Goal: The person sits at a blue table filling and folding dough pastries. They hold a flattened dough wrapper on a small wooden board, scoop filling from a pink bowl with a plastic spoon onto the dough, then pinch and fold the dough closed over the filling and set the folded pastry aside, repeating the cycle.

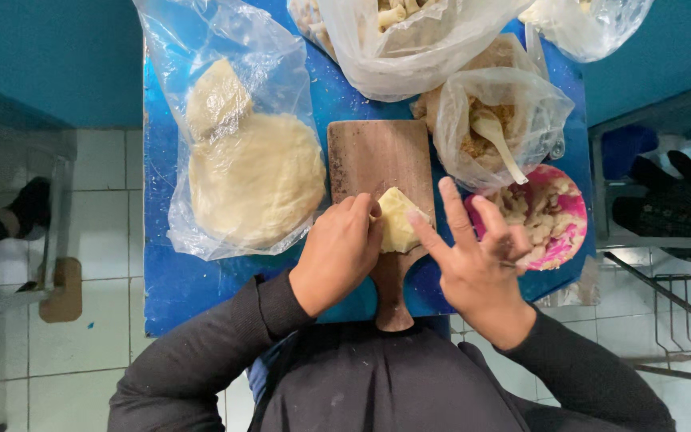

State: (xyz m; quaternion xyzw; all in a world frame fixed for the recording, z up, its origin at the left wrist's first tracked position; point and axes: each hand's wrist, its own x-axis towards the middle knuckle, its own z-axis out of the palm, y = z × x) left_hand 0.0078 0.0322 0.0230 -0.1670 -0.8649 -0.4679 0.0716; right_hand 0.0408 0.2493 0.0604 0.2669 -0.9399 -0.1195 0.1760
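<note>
Pale dough on the board: my left hand curls against it, right hand spread, index fingertip touching it.

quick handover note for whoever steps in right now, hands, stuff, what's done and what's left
Left hand: curled over the small dough piece, pressing it on the wooden board.
Right hand: open, fingers spread, one fingertip at the piece's edge, holding nothing.
Things: big dough lump in a clear bag left of the board; filling bag with a spoon and pink bowl of small shaped pieces on the right.
Done: the bowl holds shaped pieces.
Left: this piece is unshaped; much dough remains.
</note>
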